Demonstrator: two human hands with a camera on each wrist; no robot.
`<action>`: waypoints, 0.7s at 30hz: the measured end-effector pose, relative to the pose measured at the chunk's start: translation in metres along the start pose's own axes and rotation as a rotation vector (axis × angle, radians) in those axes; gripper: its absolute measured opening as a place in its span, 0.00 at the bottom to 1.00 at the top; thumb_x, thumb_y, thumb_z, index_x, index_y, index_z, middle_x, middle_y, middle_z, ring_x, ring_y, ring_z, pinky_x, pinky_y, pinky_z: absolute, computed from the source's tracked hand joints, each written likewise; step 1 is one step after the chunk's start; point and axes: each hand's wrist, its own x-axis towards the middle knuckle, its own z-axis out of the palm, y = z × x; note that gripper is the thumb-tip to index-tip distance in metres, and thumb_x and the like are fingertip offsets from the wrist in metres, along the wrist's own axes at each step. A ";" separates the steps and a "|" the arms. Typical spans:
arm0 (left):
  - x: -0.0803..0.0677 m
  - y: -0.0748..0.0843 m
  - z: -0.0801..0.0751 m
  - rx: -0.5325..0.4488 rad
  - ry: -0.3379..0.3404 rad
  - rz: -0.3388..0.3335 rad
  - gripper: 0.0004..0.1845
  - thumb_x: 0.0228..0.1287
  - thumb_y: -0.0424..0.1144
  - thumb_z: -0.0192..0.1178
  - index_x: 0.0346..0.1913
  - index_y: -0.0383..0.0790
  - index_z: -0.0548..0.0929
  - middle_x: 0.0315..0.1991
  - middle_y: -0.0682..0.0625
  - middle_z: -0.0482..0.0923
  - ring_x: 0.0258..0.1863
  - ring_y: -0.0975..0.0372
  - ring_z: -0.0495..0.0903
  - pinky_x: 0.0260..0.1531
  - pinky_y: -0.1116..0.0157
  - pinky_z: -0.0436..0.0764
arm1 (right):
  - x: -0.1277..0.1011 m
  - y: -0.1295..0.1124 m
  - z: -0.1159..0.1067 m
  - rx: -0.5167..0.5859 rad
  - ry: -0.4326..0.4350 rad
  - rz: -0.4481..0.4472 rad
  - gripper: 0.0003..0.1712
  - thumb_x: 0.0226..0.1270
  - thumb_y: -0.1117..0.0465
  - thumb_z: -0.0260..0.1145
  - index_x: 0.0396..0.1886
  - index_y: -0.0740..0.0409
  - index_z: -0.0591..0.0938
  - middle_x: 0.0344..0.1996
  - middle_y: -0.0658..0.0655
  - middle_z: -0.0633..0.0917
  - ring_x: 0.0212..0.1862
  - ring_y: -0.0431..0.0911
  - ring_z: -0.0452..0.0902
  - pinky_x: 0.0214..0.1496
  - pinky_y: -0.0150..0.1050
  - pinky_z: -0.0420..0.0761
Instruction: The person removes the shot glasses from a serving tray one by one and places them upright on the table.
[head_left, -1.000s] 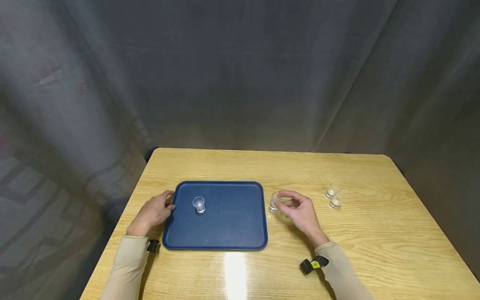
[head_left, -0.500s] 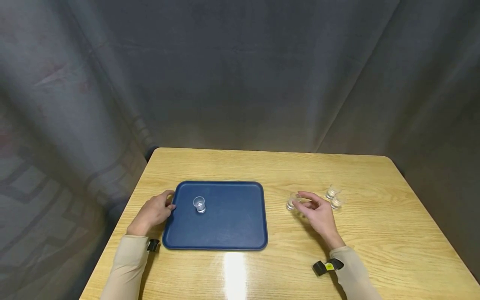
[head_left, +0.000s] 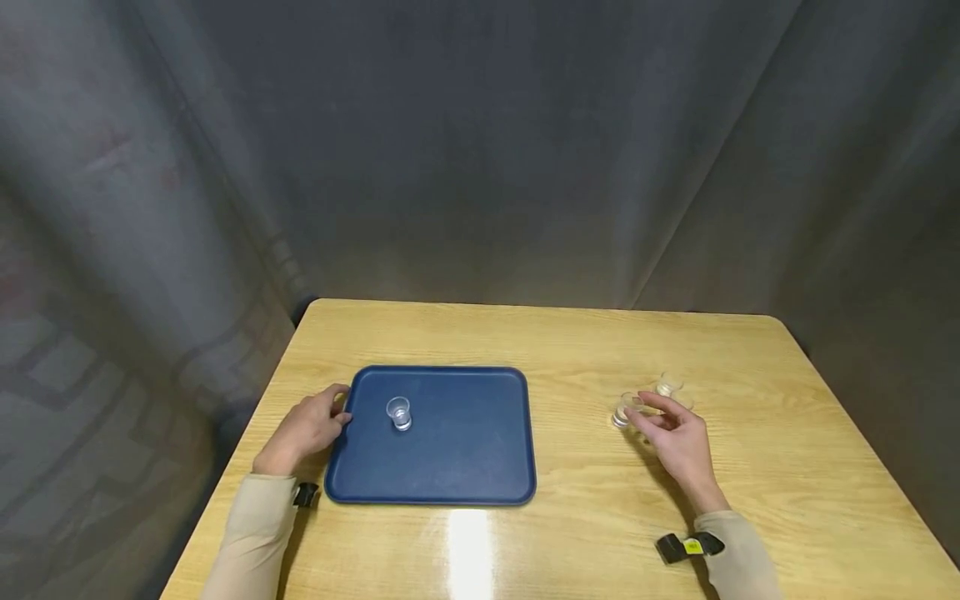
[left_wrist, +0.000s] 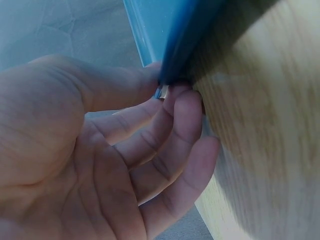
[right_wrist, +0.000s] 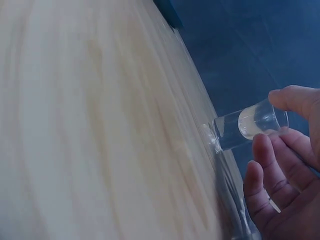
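Now the right hand (head_left: 675, 437) pinches a small glass (head_left: 622, 412) on the bench (head_left: 570, 533) while the left hand (head_left: 303, 429), fingers loose, steadies the blue tray (head_left: 465, 467); setting the glass down calls for gentle release.

From the head camera we're looking forward and down from above the near edge of the table (head_left: 540, 342), taking in the whole top and the curtain behind. The left wrist camera is sitting very close under the left hand (left_wrist: 100, 165), facing along the palm at the blue tray (left_wrist: 185, 45) edge; the head view is sharing that edge (head_left: 337, 450). The right wrist camera is skimming low over the wood, close to the right hand (right_wrist: 285, 175) and the small clear cup (right_wrist: 250, 127), which we're also seeing from the head (head_left: 622, 411).
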 end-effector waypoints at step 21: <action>0.003 -0.001 0.000 0.026 0.027 0.055 0.27 0.76 0.33 0.60 0.73 0.25 0.71 0.56 0.27 0.85 0.52 0.41 0.88 0.54 0.42 0.85 | -0.005 0.003 -0.038 -0.120 0.243 0.042 0.26 0.62 0.53 0.82 0.57 0.61 0.89 0.34 0.30 0.89 0.26 0.27 0.80 0.23 0.25 0.73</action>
